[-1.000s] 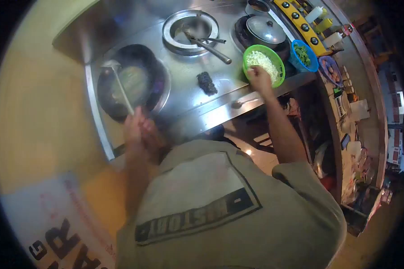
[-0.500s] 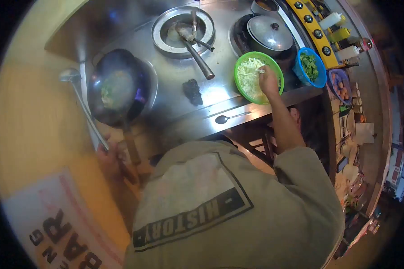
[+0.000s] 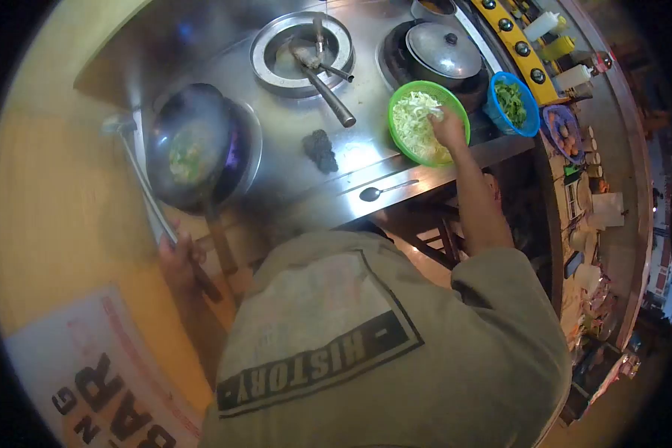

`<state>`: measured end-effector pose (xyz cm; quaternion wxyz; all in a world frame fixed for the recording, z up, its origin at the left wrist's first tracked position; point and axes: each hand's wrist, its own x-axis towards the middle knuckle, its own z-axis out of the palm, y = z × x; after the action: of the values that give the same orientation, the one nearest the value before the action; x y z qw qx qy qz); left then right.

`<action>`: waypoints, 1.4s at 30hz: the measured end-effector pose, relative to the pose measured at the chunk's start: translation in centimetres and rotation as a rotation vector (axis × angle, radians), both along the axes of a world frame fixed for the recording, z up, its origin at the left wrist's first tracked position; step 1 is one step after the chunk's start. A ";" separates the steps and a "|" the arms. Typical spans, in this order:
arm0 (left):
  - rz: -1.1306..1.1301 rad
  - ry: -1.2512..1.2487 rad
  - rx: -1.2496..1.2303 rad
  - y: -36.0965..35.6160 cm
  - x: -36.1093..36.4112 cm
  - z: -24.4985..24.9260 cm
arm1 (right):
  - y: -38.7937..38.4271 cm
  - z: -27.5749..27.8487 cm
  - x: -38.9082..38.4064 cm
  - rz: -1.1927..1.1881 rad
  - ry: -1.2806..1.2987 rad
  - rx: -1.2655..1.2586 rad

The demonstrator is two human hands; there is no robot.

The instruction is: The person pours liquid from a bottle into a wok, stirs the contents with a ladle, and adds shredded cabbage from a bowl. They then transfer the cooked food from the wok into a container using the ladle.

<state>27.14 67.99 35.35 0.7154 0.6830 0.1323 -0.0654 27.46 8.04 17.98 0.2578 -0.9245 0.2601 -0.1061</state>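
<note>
Head view, one item per entry. Shirt (image 3: 313, 351): block label reads "HISTORY". Floor banner (image 3: 104, 388): partial letters "BAR" and "NG". Left hand (image 3: 178, 261): fingers closed round the ladle (image 3: 143, 190) handle, beside the handle of the wok (image 3: 194, 145), which holds greens over a flame. Right hand (image 3: 449, 128): inside the green bowl (image 3: 396, 104) on the steel counter (image 3: 366, 82), fingertips pinched together on shredded cabbage (image 3: 412, 125). Spoon (image 3: 384, 191): on the counter's front ledge. Change: a second ago the ladle stood in the wok; now its bowl hangs left of the wok.
</note>
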 end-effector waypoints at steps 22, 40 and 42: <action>-0.100 0.059 0.114 8.4 1.7 0.3 | -4.3 2.7 1.0 -0.090 -0.154 0.000; -0.171 -0.236 0.422 14.2 2.5 -1.5 | 24.7 25.4 11.7 0.483 -0.267 -0.198; -0.188 -0.139 0.525 15.1 2.3 -1.2 | 30.7 20.9 16.6 0.614 -0.346 0.025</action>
<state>29.48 83.09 34.11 0.5122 0.8569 0.0312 -0.0480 44.06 38.71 38.85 0.3293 -0.9246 -0.0762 -0.1758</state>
